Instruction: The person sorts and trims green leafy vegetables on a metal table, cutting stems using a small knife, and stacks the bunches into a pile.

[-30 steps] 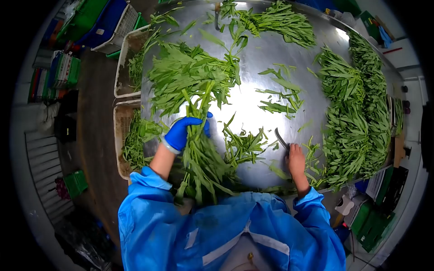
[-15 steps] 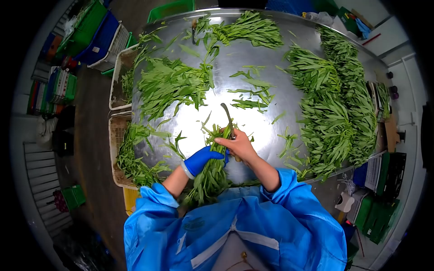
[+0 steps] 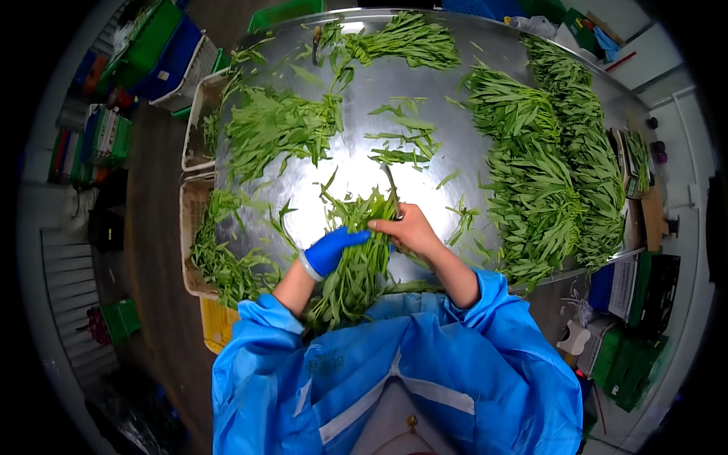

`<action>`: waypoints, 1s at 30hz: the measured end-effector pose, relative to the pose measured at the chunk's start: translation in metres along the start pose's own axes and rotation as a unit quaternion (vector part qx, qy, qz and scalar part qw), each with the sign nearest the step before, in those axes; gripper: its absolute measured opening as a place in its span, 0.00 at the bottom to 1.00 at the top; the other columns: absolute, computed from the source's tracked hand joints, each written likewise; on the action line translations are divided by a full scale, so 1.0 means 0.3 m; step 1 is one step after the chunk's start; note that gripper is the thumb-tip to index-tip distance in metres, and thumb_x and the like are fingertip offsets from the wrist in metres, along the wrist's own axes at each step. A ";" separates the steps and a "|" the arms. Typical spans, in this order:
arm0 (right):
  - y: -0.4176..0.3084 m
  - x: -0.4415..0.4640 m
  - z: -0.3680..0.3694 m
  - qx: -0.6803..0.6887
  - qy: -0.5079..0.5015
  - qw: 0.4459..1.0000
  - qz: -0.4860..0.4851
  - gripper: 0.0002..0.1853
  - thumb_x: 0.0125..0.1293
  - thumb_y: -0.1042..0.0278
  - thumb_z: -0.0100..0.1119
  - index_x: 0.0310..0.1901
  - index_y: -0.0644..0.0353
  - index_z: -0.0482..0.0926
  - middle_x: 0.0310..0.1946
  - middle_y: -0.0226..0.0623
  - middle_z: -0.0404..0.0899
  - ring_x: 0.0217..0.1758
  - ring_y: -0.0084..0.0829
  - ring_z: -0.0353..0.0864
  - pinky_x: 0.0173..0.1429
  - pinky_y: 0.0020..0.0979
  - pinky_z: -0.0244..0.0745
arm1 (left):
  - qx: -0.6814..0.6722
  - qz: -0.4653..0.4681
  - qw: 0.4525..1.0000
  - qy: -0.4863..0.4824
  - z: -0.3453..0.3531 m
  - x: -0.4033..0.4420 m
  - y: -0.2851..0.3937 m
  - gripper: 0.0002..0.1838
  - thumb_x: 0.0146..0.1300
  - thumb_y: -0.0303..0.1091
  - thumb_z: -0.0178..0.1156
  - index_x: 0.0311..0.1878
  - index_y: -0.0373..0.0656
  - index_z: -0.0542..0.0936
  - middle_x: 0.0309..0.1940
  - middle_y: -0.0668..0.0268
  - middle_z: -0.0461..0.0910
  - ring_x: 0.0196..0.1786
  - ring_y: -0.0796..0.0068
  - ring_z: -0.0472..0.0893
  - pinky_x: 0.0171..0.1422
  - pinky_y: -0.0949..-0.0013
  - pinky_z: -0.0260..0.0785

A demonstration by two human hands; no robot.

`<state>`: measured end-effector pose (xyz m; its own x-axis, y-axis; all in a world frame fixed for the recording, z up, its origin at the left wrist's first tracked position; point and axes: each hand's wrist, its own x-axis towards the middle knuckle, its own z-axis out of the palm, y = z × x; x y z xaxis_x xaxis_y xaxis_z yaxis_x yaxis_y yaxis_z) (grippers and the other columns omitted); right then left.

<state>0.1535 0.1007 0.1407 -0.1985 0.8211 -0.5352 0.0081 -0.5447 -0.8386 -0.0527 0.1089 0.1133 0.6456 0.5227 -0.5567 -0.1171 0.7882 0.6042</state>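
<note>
shiny metal, the counter [image 3: 449, 92] stretches out before you, with dirty white crates [image 3: 186, 254] along its left side. your gloved left hand [image 3: 328, 252] has its grip closed around a leafy green bunch [image 3: 356, 267], which hangs over the near edge toward your blue jacket [image 3: 364, 356]. your bare right hand [image 3: 412, 230] has its grip closed on the curved knife [image 3: 392, 186], its thumb against the stems. loose cuttings [image 3: 406, 136] lie beyond your hands, a leafy heap [image 3: 273, 125] sits to the left, and stacked bundles [image 3: 535, 197] line the right.
</note>
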 end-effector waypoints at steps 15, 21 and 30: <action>0.102 0.012 -0.009 -0.100 0.032 0.979 -0.176 0.18 0.53 0.60 0.73 0.38 0.66 0.83 0.25 0.36 0.83 0.29 0.22 0.79 0.39 0.28 0.75 | 0.037 0.122 0.991 0.037 0.082 0.085 -0.050 0.29 0.74 0.51 0.46 0.69 0.40 0.66 0.59 0.64 0.74 0.61 0.77 0.72 0.65 0.71 0.66; 0.122 0.078 -0.005 -0.078 -0.002 0.987 -0.138 0.17 0.51 0.64 0.72 0.39 0.66 0.82 0.20 0.31 0.79 0.22 0.23 0.76 0.29 0.28 0.71 | -0.126 0.003 0.991 0.048 0.080 0.080 -0.055 0.31 0.74 0.56 0.43 0.70 0.43 0.64 0.61 0.61 0.73 0.60 0.69 0.75 0.66 0.66 0.68; 0.028 0.043 -0.019 0.033 0.011 0.999 -0.041 0.18 0.55 0.64 0.71 0.44 0.63 0.79 0.24 0.29 0.76 0.21 0.19 0.69 0.26 0.23 0.65 | 0.134 0.071 0.988 -0.011 0.083 0.060 -0.135 0.23 0.63 0.34 0.60 0.60 0.35 0.74 0.45 0.60 0.81 0.49 0.69 0.80 0.58 0.67 0.71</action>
<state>0.1565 0.1076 0.1262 -0.1733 0.8667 -0.4677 -0.0725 -0.4848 -0.8716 -0.0174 0.0782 0.0930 0.6538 0.6122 -0.4446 -0.0054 0.5914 0.8063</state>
